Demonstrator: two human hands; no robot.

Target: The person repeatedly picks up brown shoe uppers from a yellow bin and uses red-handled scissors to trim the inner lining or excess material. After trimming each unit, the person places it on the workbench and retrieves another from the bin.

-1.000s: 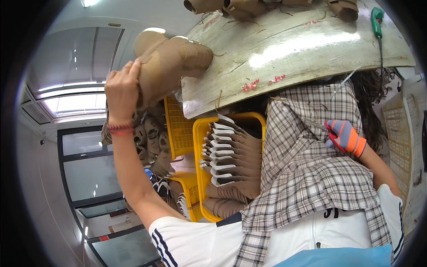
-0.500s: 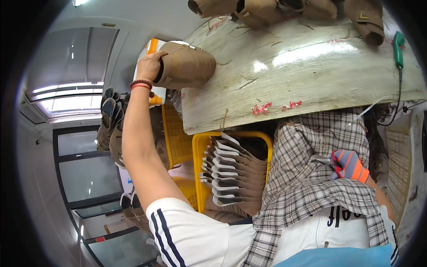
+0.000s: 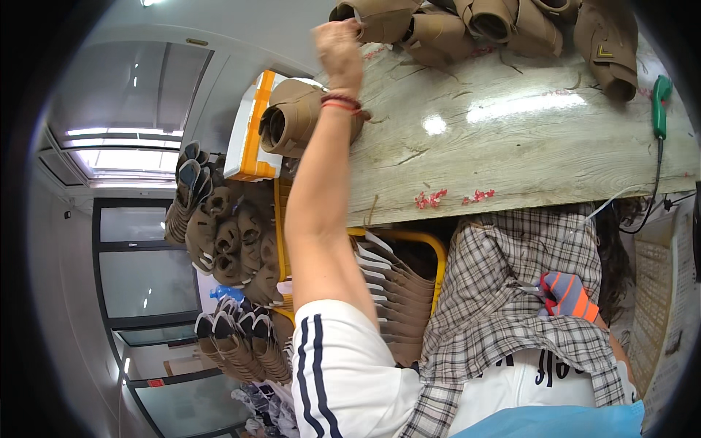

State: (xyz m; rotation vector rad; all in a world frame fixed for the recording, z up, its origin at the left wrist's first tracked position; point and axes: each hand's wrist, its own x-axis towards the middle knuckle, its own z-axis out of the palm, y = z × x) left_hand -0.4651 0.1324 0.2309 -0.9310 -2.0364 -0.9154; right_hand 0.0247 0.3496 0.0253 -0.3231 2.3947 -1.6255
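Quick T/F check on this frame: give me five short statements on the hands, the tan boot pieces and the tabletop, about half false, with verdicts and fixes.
1. The left hand is raised to a tan boot piece at the far side of the wooden table. True.
2. The right hand is bare. False: it wears an orange and grey glove.
3. A green-handled tool lies near the table's right edge. True.
4. The yellow crate is empty. False: it holds stacked boot parts.
5. The left wrist has no band. False: red and dark bands circle it.
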